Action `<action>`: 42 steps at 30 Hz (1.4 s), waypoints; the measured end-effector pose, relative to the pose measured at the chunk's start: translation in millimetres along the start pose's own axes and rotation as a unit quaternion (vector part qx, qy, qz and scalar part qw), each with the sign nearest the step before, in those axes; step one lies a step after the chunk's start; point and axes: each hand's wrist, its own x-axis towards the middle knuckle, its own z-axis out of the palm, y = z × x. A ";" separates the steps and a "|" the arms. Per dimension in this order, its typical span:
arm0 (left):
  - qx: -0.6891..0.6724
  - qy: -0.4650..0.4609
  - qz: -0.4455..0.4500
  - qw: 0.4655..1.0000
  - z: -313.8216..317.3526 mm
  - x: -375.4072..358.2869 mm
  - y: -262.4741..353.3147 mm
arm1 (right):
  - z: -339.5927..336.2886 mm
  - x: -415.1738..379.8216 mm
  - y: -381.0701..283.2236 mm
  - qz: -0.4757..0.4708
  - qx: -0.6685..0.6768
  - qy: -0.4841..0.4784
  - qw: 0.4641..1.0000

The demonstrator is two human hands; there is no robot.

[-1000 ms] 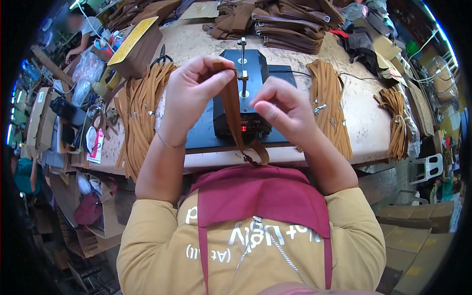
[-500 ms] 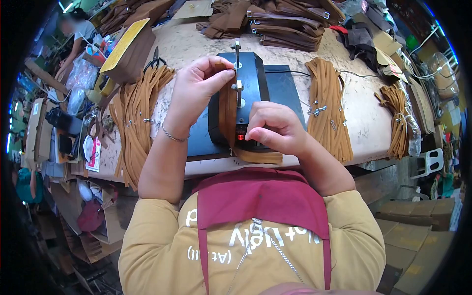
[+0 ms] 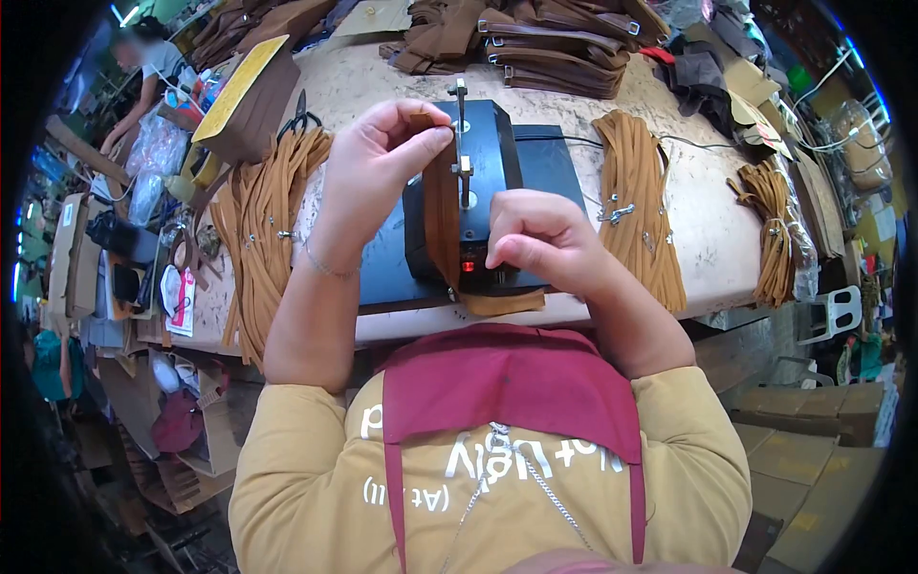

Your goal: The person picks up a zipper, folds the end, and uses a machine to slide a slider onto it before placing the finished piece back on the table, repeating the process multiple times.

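Note:
A long brown strap (image 3: pixel 441 206) is pinched at its upper end by the thumb and fingers of my left hand (image 3: pixel 382 158). It hangs along the left side of a black machine (image 3: pixel 497 158) with a metal post and clamps, and its lower end bends right along the table's front edge. My right hand (image 3: pixel 547 239) is curled closed at the machine's front right, beside a red lit switch (image 3: pixel 469 267). Whether its fingers hold anything is hidden.
Bundles of brown straps with metal fittings lie left (image 3: pixel 263 220) and right (image 3: pixel 639 215) of the machine, with a tied bundle (image 3: pixel 770 234) farther right. Scissors (image 3: pixel 301 117) and a yellow-topped stack (image 3: pixel 239 91) stand at left. Dark brown buckled pieces (image 3: pixel 559 53) are piled behind. Another person (image 3: pixel 153 67) is far left.
My left hand has moved slightly up and left with the strap's end. My right hand has shifted a little right and up. The strap's lower end has shifted slightly.

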 end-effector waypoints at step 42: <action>0.059 0.019 -0.002 0.998 3.4 -4.2 -0.3 | 13.6 3.8 17.2 -0.074 -0.102 0.094 0.988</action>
